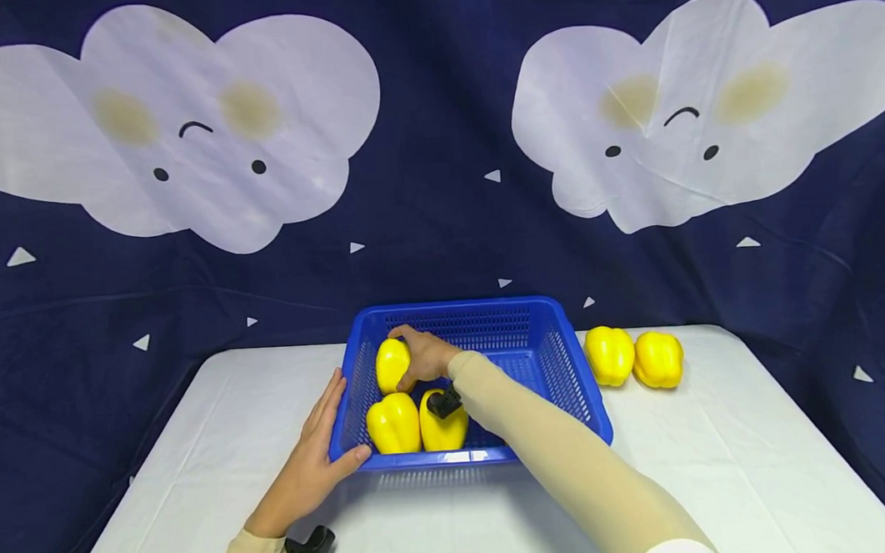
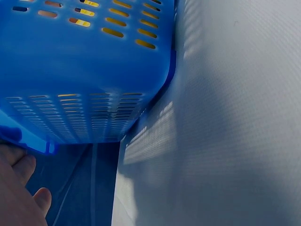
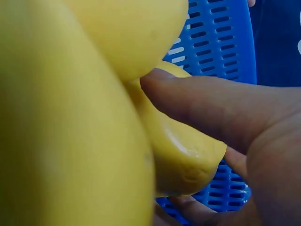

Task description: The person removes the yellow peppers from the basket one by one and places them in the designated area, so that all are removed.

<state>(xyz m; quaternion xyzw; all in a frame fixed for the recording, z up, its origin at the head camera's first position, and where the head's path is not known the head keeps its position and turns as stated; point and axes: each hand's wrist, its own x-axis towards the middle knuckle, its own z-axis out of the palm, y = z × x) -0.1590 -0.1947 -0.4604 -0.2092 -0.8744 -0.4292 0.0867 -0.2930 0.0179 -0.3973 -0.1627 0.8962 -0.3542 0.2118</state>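
My right hand (image 1: 429,357) reaches into the blue plastic basket (image 1: 467,457) and holds a yellow bell pepper (image 1: 392,364) in its back left part. In the right wrist view the thumb lies along the near side of that pepper (image 3: 188,160), with other fingers partly hidden behind it. Two more yellow bell peppers stand along the basket's front, one at the left corner (image 1: 393,424) and one beside it (image 1: 441,431), partly covered by the wrist camera. My left hand (image 1: 308,461) rests against the basket's left side with straight fingers, its thumb touching the front rim.
Right of the basket, two yellow bell peppers lie side by side on the white-covered table (image 1: 730,462), a nearer-left one (image 1: 609,355) and a right one (image 1: 659,359). Behind the table hangs a dark blue cloth (image 1: 453,184) with cloud prints.
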